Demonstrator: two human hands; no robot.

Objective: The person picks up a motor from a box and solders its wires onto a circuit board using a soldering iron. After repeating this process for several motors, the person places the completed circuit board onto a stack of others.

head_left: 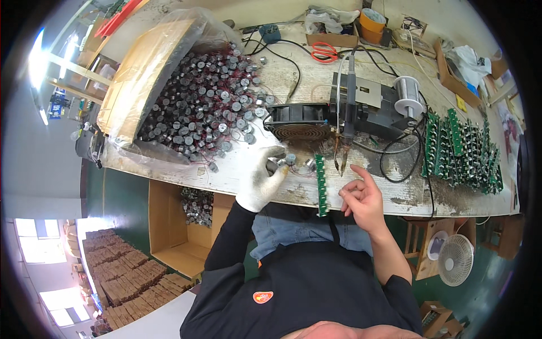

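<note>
My left hand [261, 179], in a white glove, is curled around a small silver round motor [272, 166], partly hidden by the fingers. Just off its fingertips another such motor [290, 159] sits on the table, and one more [310, 164] rests beside a narrow green circuit board strip [322, 186]. That strip reaches the table's front edge. Bare and empty, my right hand [362, 199] hovers right of the strip, index finger stretched out, other fingers loosely bent. Above the strip, a soldering iron [348, 107] points tip down in its mount.
A heap of motors with red wires [197, 96] spills from a plastic-lined box [148, 73] at left. Behind the hands stand a black fan [298, 121] and a solder spool [407, 95]. Red scissors [324, 52] lie farther back. Stacked green boards [460, 148] fill the right side; loose cables [389, 161] cross nearby.
</note>
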